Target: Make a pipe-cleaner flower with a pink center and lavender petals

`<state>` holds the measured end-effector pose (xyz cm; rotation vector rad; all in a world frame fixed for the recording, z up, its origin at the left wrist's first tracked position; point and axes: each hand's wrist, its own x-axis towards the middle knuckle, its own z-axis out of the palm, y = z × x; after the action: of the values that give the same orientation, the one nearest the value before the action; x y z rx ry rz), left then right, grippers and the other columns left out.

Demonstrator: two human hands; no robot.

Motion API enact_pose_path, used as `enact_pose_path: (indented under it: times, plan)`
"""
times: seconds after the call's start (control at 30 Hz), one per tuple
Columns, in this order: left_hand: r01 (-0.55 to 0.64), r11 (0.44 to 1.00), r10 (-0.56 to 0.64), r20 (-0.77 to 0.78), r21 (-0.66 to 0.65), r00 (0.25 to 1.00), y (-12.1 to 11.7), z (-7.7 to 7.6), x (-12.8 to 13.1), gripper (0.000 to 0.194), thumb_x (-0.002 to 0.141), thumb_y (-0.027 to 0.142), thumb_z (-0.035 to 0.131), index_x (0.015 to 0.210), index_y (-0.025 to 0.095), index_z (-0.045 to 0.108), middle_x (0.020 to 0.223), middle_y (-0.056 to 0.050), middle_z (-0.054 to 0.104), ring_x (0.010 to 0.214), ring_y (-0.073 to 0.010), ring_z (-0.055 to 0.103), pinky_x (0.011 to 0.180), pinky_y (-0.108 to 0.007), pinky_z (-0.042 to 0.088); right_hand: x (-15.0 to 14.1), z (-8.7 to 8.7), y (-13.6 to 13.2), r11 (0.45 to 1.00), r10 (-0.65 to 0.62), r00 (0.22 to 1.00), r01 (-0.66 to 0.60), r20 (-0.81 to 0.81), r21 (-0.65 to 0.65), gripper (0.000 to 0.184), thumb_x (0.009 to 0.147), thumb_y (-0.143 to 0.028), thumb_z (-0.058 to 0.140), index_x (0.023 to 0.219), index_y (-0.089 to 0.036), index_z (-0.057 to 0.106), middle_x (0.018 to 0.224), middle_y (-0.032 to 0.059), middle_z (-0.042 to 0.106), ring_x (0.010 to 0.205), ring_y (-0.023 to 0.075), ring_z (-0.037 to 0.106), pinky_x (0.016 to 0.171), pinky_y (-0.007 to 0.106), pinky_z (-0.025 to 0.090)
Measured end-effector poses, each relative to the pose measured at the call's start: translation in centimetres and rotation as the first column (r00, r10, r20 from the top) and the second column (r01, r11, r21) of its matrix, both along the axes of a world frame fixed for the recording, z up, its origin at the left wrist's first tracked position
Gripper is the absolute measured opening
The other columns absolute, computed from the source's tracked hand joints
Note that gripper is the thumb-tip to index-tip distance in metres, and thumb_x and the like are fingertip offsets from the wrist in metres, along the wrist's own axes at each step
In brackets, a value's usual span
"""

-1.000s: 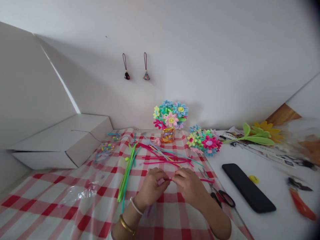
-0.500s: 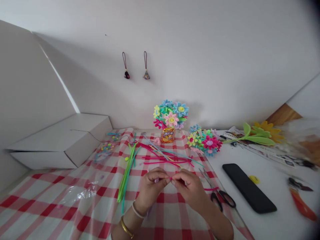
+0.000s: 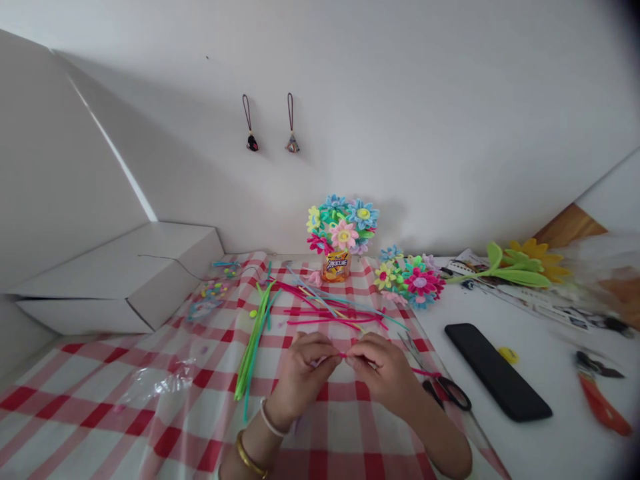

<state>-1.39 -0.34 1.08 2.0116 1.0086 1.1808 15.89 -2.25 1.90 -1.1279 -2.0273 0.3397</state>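
- A pink pipe cleaner (image 3: 343, 355) runs roughly level between the fingertips of both hands, above a red-checked tablecloth (image 3: 90, 413); only a short stretch shows.
- The left hand (image 3: 303, 373) is curled, its fingertips pinching the pipe cleaner's left part.
- The right hand (image 3: 383, 370) pinches the pipe cleaner from the other side, close to the left hand.
- A pink strand (image 3: 426, 373) shows beyond the right hand; whether it is the same piece is hidden.
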Motion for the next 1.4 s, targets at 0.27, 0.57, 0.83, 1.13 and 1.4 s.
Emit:
enact_pose_path:
  times: [0.27,0.57,0.83,1.13,1.4]
  plan:
    - [0.132,0.969,-0.002,0.526,-0.21,0.85,0.2,-1.7,1.2,0.002,0.072,0.02,0.065,0.072,0.018,0.066,0.072,-0.001,0.057,0.07,-0.0129,0.053,0.065,-0.026,0.043,-0.8,-0.3,-0.1,0.995,-0.035,0.976,0.014,-0.216,-0.1,0.01,0.083,-0.021,0.052,0.075,-0.017,0.058,0.068,0.0006,0.056,0.063,0.0118,0.052,0.058,0.023,0.041]
    - [0.08,0.964,0.068,-0.524,0.255,0.849,0.5,-0.9,0.3,0.009,0.075,0.014,0.059,0.067,0.017,0.063,0.069,-0.002,0.061,0.07,-0.0156,0.052,0.067,-0.032,0.03,-0.1,-1.6,0.4,0.993,-0.047,0.857,-0.014,0.513,0.115,0.018,0.079,-0.01,0.05,0.065,-0.017,0.057,0.067,0.0026,0.058,0.067,0.0164,0.049,0.064,0.031,0.036]
    - [0.061,0.993,-0.035,-0.238,0.103,0.971,0.4,-0.7,0.2,0.014,0.079,0.02,0.056,0.069,0.017,0.065,0.071,-0.002,0.061,0.069,-0.0131,0.052,0.07,-0.031,0.032,0.0,-0.4,0.2,0.998,-0.006,0.992,0.013,0.125,-0.057,0.012,0.082,-0.015,0.052,0.077,-0.018,0.062,0.074,0.002,0.061,0.073,0.0148,0.054,0.067,0.027,0.04]
    - [0.156,0.925,0.068,0.554,-0.347,0.83,0.2,-2.2,1.3,0.006,0.07,0.022,0.067,0.074,0.017,0.066,0.074,-0.001,0.059,0.072,-0.0128,0.053,0.067,-0.027,0.042,-1.1,-0.8,-0.3,0.998,-0.057,0.968,0.047,-0.244,-0.05,0.01,0.084,-0.021,0.049,0.081,-0.017,0.058,0.073,0.0019,0.057,0.066,0.0128,0.052,0.061,0.024,0.042]
    - [0.012,0.994,0.019,-0.284,0.108,0.959,0.7,-0.9,0.3,0.006,0.075,0.016,0.059,0.073,0.018,0.065,0.075,-0.003,0.062,0.075,-0.0165,0.052,0.073,-0.033,0.034,0.0,-1.0,0.2,0.998,0.019,0.959,-0.035,0.283,0.05,0.016,0.082,-0.012,0.046,0.075,-0.017,0.06,0.074,0.0042,0.057,0.075,0.0175,0.049,0.069,0.032,0.04]
